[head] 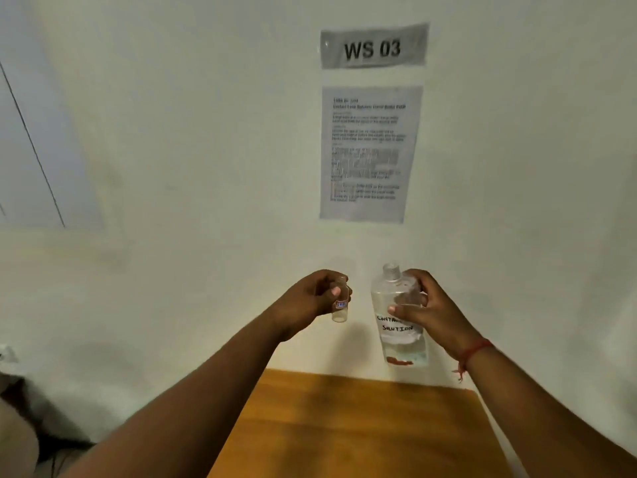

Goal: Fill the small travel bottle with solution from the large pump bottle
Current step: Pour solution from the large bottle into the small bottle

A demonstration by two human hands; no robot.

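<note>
My left hand (315, 296) is closed around a small clear travel bottle (340, 310), held upright in the air; its lower half with a small red and blue label shows below my fingers. My right hand (422, 305) grips a large clear bottle (400, 336) around its upper body. That bottle carries a white handwritten label reading "solution" and has a bare threaded neck with no pump on it. It stands nearly upright, lifted above the table's far edge. The two bottles are side by side and apart.
A wooden table (362, 429) lies below my arms, against a white wall. On the wall hang a "WS 03" sign (373, 47) and a printed instruction sheet (367, 153). A red thread bracelet (474, 351) circles my right wrist.
</note>
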